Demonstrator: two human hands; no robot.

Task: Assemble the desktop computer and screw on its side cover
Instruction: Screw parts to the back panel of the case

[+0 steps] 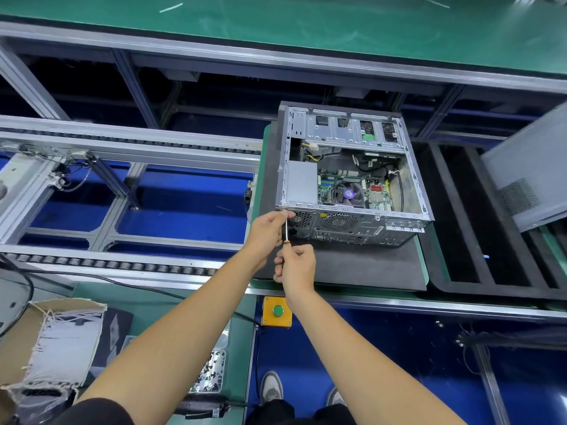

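Note:
An open desktop computer case [352, 222] lies on its side on a dark mat [362, 268], its motherboard and fan exposed. The grey side cover [527, 167] leans upright at the right, apart from the case. My right hand [296, 265] grips the orange-banded handle of a screwdriver [286, 233], whose shaft points up at the case's near left rear corner. My left hand [268, 231] pinches the shaft's tip at that corner; whether a screw is under its fingers is hidden.
A roller conveyor [122, 265] runs to the left. A black foam tray [491, 228] sits right of the mat. A yellow box with a green button [277, 311] is below the hands. A tray of screws [211, 372] and a cardboard box [46, 342] lie at lower left.

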